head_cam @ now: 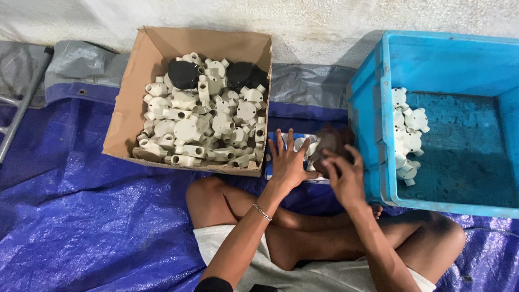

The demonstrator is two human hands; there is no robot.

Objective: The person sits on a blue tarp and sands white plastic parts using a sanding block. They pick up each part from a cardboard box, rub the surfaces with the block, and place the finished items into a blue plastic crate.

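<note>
The person sits cross-legged on a blue tarp. The left hand lies flat, fingers spread wide, its grip holding nothing, pressing on a small blue tray of pale fittings between the two bins. The right hand, at 3 o'clock just beside the left, is curled over something dark and blurred; whether its grip holds it I cannot tell.

At 10 o'clock from the hands stands a cardboard box, open, heaped with cream pipe junction boxes and two black round ones near its far side. At 3 o'clock stands a blue crate, touching the right wrist, with a small pile of white junction boxes against its left wall. A silver bracelet circles the left wrist. A grey sheet lies at 12 o'clock along the wall.
</note>
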